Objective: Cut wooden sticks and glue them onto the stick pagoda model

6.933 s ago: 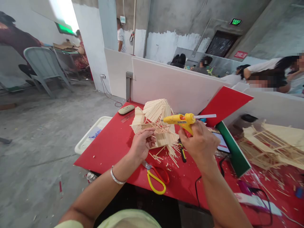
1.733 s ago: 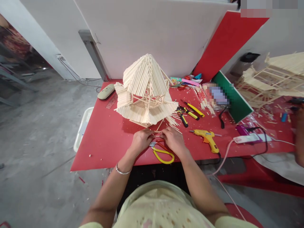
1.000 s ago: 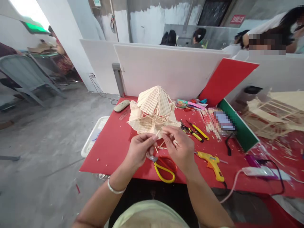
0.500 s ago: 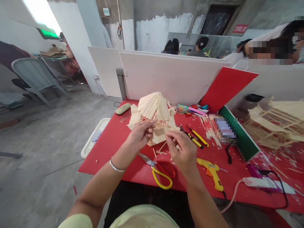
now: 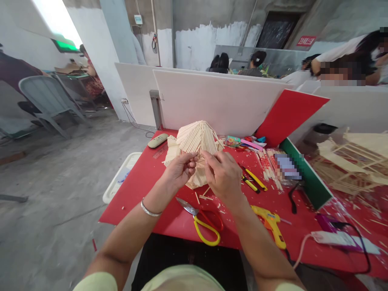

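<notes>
Over the red bench, before the stick-built model standing there, now brings the right hand, in a hold too hidden to tell, up to the left hand, apparently pinching a short stick in the latter, seemingly turning to two-handed fingertip work.

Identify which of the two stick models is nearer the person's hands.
The peaked-roof model, partly hidden by the left hand and right hand; the other model stands right of the green board.
</notes>
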Demonstrator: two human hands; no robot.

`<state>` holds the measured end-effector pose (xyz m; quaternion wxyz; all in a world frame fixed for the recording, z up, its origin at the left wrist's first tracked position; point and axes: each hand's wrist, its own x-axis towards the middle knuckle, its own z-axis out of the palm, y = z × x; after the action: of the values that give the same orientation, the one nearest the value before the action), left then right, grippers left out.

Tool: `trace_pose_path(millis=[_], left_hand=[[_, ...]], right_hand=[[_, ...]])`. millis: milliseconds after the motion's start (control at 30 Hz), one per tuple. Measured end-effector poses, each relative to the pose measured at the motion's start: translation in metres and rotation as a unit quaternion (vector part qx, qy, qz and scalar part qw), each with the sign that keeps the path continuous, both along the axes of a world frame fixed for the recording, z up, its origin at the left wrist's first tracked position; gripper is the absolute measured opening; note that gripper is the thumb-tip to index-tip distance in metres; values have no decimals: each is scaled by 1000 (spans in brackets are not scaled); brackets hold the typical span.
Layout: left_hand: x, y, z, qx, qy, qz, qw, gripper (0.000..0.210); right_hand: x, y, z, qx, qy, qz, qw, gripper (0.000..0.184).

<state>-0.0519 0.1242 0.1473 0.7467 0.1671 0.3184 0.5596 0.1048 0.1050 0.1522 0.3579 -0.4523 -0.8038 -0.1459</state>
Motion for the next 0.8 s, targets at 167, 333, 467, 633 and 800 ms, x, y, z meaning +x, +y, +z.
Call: trace_pose_path(millis=[167, 333, 467, 633, 800], left_hand=[[-2, 0, 0, -5, 7, -14, 1000, 7], [-15, -48, -31, 60, 50, -67, 995, 15], [-22, -90, -85, 99, 256, -196, 941, 19], [-7, -82, -144, 201, 632, -86, 743, 18], [3, -62, -164, 202, 750, -70, 626, 25]], right_hand=[[-6, 3, 7, 22, 22, 15, 999, 38], [24, -18, -28, 17, 155, 9, 988, 33], [54, -37, -91, -151, 186, -69, 968, 25], [56, -41, -154, -356, 16, -91, 930, 21], [48, -32, -172, -349, -46, -149, 924, 19]])
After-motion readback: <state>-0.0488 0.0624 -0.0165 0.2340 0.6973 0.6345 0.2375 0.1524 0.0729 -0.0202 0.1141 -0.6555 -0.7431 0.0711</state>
